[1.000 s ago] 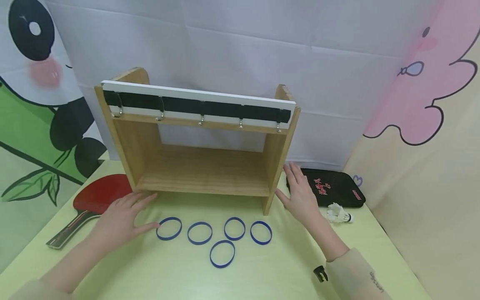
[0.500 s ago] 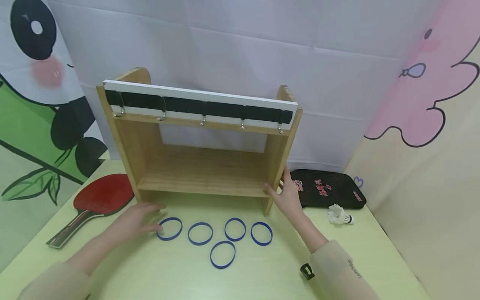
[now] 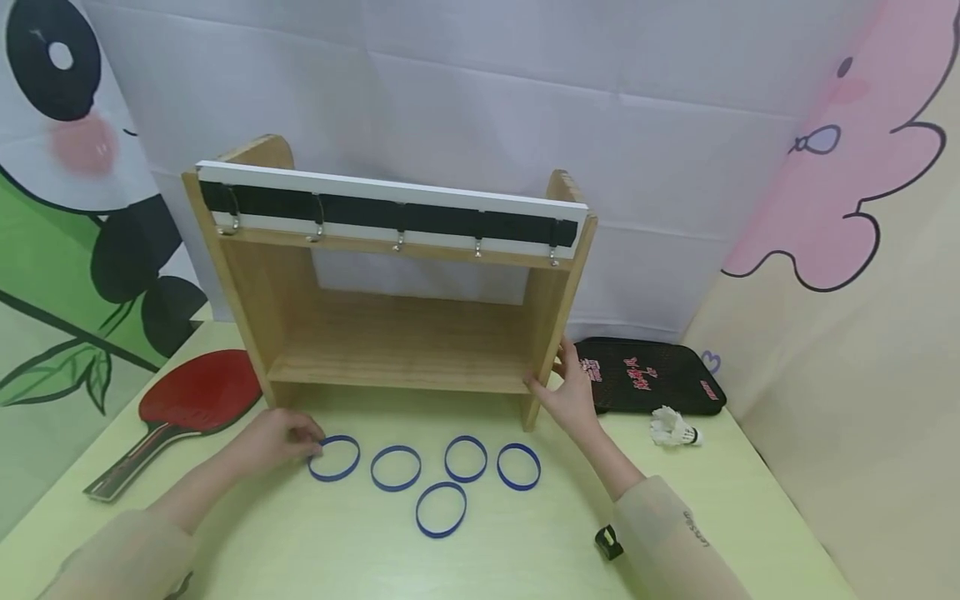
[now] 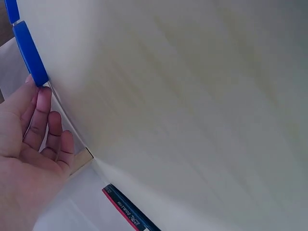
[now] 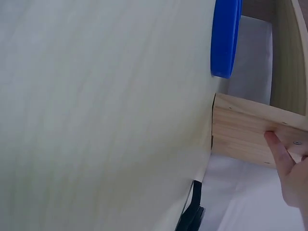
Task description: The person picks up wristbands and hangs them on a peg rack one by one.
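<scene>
Several thin blue rings lie on the pale table below a wooden shelf (image 3: 405,379). My left hand (image 3: 273,439) pinches the left edge of the leftmost blue ring (image 3: 335,479) between thumb and forefinger; in the left wrist view this ring (image 4: 30,53) meets the fingertips, with the other fingers curled. My right hand (image 3: 572,400) holds the shelf's right side panel (image 3: 558,308), its thumb near the front edge and its other fingers along the outer face. The right wrist view shows a digit against this panel (image 5: 240,127); most of that hand is out of frame.
A white strip with a black band (image 3: 442,218) and several metal hooks crosses the shelf's front top. The red table tennis bat (image 3: 198,392) lies left. At right are a black case (image 3: 652,379), a shuttlecock (image 3: 673,427) and a small black clip-like object (image 3: 608,542).
My left hand has lowered to the leftmost ring, and its fingers have closed on the edge. My right hand has moved left from beside the shelf onto its side panel.
</scene>
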Available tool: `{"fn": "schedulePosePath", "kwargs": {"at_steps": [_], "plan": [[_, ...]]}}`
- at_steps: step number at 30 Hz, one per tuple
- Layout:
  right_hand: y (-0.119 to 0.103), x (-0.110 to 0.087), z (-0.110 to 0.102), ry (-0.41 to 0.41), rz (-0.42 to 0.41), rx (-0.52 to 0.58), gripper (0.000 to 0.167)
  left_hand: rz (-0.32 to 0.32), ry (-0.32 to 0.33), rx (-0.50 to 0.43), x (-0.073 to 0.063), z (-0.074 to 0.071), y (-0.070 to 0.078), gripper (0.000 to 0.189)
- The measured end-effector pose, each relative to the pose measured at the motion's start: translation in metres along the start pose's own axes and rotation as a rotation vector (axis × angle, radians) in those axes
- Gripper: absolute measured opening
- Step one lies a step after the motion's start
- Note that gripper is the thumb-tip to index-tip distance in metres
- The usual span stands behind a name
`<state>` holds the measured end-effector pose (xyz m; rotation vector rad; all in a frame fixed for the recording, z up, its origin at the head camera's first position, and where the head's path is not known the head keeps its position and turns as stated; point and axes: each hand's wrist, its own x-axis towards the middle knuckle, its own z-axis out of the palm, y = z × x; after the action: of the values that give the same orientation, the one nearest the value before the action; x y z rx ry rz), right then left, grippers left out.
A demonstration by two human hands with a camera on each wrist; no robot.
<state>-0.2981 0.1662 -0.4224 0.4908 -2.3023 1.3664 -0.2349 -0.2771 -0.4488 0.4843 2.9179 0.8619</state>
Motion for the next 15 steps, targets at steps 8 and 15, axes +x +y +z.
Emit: {"fn": "schedulePosePath", "kwargs": {"at_steps": [8,15], "plan": [[-0.021,-0.008,-0.006,-0.050,0.037,0.057,0.082,0.022,0.011,-0.014,0.002,0.000,0.003,0.012],[-0.017,-0.008,-0.004,-0.062,0.015,0.050,0.080,-0.010,0.037,-0.035,0.002,-0.005,0.005,0.007]]}}
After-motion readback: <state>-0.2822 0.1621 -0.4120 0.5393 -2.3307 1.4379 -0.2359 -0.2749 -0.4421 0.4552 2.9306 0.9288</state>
